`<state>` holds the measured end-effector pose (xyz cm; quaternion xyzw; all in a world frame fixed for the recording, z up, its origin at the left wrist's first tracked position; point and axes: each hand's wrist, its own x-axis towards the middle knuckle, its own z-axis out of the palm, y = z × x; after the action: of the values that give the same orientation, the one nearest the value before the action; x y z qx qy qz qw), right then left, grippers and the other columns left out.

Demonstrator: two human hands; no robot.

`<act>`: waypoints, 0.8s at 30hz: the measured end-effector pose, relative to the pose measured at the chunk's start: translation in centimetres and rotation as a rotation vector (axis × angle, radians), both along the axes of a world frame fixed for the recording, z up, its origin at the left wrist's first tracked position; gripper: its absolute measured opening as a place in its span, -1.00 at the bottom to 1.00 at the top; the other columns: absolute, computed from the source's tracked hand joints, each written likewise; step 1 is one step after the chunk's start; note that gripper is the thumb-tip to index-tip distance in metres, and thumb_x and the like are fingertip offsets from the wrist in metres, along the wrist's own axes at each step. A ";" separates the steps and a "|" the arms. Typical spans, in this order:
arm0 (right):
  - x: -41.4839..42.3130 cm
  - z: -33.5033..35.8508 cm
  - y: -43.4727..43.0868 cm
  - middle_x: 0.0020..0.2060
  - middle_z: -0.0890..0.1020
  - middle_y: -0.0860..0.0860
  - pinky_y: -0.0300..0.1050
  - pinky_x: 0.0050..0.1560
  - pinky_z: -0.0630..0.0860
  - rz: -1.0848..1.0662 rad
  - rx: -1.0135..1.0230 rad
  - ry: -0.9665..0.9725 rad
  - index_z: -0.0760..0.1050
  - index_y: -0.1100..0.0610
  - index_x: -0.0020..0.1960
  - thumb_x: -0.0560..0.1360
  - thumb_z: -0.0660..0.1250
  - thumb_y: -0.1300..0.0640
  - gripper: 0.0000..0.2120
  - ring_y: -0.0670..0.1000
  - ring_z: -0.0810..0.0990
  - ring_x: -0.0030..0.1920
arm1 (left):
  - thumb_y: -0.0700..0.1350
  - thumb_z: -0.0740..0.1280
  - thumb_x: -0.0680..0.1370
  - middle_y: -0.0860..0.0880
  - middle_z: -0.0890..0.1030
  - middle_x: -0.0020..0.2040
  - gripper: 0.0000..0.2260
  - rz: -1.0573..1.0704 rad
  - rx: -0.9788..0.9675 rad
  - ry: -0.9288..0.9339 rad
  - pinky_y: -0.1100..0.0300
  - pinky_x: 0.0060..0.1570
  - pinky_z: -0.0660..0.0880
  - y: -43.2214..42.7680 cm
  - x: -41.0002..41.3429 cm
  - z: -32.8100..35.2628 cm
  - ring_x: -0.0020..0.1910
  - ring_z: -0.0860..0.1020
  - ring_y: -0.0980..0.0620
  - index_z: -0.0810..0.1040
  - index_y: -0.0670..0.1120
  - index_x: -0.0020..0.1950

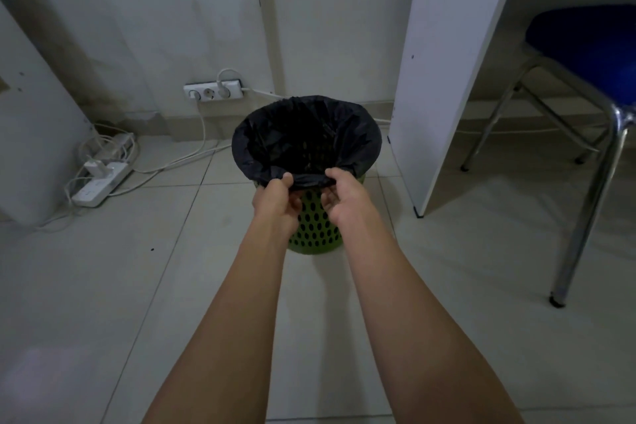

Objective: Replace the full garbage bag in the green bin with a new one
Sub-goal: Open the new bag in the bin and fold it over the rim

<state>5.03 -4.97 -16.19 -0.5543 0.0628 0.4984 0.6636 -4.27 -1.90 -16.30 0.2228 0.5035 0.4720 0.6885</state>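
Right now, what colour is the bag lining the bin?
Black bag, clearest in the head view.

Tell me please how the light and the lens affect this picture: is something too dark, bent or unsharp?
Head view: the light is dim and cool; inside the black bag detail is lost in darkness. The wide lens tilts the white panel and stretches the forearms. The hands, left and right, and the green bin look a little soft. The chair leg shows a weak glare.

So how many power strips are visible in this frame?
2. One white power strip is mounted on the wall behind the green perforated plastic bin; another white power strip lies on the floor at left. More may hide in the cable tangle.
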 end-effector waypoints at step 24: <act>-1.7 1.1 -2.2 0.08 0.62 0.13 -0.08 -0.20 0.57 -0.033 -0.007 0.076 0.50 0.20 0.24 0.42 0.54 0.12 -0.54 0.10 0.61 -0.02 | -0.08 0.27 0.64 -0.16 0.64 0.12 -0.67 0.001 0.006 0.124 0.11 -0.18 0.57 0.8 -1.7 0.8 -0.11 0.58 0.07 0.48 -0.22 0.35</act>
<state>3.32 -7.14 -15.05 -0.5363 0.0987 0.5080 0.6668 -5.92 -1.12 -15.48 0.2532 0.5439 0.4591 0.6552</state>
